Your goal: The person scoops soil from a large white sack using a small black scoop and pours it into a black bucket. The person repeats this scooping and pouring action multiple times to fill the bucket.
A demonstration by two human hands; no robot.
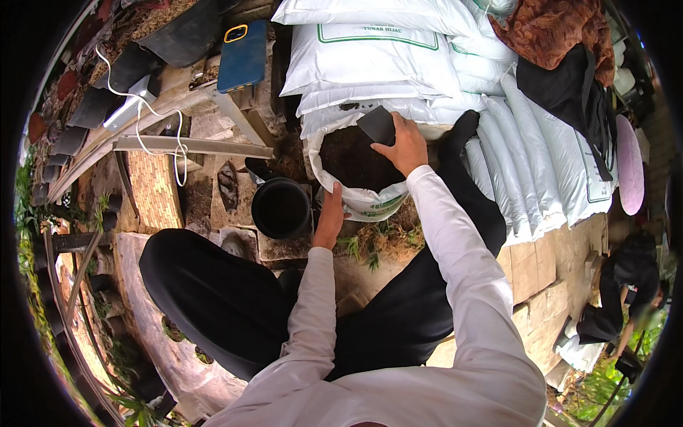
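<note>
An opened white sack (326,179) stands in front of me, its mouth rolled back around dark brown soil (355,157). My right hand (410,143) grips a small black plastic container (378,126) and holds it over the soil, near the far right part of the mouth. At the sack's near left rim is my left hand (330,216), its fingers on the folded edge; part of its grip is hidden. Left of that hand, a round black plastic pot (281,208) stands on the paving, its inside dark.
Full white sacks (368,64) are piled behind and to the right. A blue phone (243,56) and a white power bank (133,101) with a cable lie upper left, by a metal frame (192,145). A person (624,288) bends at far right.
</note>
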